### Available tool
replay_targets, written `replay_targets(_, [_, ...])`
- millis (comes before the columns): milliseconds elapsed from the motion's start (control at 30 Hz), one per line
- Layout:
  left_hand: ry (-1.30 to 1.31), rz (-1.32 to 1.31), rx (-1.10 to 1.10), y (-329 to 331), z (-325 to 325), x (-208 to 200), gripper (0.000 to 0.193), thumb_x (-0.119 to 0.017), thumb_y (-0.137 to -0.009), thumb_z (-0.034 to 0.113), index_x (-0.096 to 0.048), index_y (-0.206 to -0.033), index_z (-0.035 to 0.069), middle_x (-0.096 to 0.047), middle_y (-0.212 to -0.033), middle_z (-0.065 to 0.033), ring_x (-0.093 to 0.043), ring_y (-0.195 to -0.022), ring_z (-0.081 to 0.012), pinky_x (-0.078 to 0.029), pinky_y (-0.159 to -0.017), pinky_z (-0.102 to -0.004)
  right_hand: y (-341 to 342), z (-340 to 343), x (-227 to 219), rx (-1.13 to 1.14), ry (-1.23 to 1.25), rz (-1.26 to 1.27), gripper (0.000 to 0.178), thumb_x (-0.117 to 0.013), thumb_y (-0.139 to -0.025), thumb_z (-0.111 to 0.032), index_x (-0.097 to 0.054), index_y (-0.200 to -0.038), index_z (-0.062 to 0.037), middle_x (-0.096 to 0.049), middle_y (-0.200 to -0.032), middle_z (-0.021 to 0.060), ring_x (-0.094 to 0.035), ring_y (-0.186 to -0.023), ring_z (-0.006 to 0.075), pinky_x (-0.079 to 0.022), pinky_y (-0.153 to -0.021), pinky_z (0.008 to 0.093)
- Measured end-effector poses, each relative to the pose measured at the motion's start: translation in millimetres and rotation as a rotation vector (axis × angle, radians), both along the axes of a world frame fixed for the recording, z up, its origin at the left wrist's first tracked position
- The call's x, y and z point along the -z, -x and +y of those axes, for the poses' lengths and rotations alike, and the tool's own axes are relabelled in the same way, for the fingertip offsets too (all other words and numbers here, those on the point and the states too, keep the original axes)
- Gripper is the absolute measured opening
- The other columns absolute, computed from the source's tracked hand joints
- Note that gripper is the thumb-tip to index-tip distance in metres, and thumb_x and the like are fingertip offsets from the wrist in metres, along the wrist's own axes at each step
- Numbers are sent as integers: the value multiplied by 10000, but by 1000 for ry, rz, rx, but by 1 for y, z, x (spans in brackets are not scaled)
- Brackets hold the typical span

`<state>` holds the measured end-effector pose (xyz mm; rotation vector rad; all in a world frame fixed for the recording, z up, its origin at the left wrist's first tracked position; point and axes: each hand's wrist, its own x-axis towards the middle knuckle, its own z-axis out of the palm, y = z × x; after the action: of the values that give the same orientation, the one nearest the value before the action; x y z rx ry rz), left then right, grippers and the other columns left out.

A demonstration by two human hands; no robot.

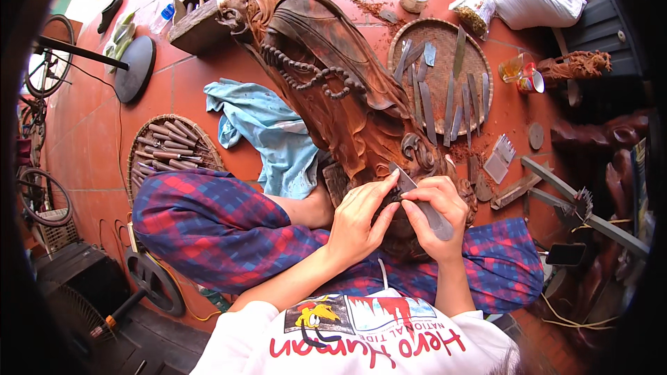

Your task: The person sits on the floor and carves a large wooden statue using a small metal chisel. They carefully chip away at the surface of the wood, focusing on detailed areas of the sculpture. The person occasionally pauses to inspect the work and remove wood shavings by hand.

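Note:
A large carved wooden statue point(326, 48) leans diagonally across the floor, its lower end between my crossed legs. Over that end, both hands grip a flat grey metal scraper blade point(436, 220). My left hand point(361, 214) pinches its far end between fingers and thumb, with the tip showing past the fingertips. My right hand point(442, 214) is closed round the near part, whose rounded end sticks out below the fingers. The hands hide the blade's middle, and I cannot tell whether its edge touches the wood. Carved curls point(420, 149) stand just beyond the fingertips.
Several flat blades lie on a round woven tray point(448, 35) at the far right. Wooden-handled tools fill another woven tray point(149, 135) on the left. A light-blue cloth point(267, 132) is beside my leg. Cups point(531, 82), a metal frame point(583, 205) and a black fan point(73, 305) stand around.

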<state>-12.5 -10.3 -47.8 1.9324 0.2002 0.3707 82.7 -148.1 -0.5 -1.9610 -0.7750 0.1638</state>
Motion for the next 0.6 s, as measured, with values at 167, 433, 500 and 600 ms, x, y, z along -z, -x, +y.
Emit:
replay_targets(167, [-52, -35, -1, -1, -2, 4, 463, -708, -883, 86, -641, -1341, 70, -681, -1147, -131, -646, -1067, -319, -495, -932, -414, 7, 5, 12, 192, -15, 218, 173, -783, -783, 13, -640, -874, -20, -688, -876, 98, -650, -818, 227, -510, -757, 337])
replay_targets(433, [-29, 10, 3, -10, 7, 6, 482, -690, -888, 68, -622, -1365, 63, -678, -1121, -133, -640, -998, -324, -523, -858, -399, 2, 24, 18, 261, -41, 155, 174, -809, -771, -2, -645, -829, -12, -700, -819, 104, -654, -771, 230, -495, -730, 345])
replay_targets(500, [-109, 37, 52, -9, 5, 6, 488, -698, -882, 65, -620, -1364, 59, -667, -1158, -133, -636, -1024, -323, -519, -880, -403, 3, 14, 14, 257, -3, 119, 167, -796, -776, 6, -637, -825, -9, -695, -816, 104, -655, -768, 232, -493, -737, 343])
replay_targets(600, [-91, -13, 38, -9, 1, -4, 499, -712, -871, 61, -617, -1360, 48, -655, -1198, -139, -632, -1053, -327, -513, -909, -401, 0, -4, -16, 350, -157, 222, 141, -769, -804, 42, -638, -820, -7, -680, -827, 83, -638, -785, 164, -525, -759, 335])
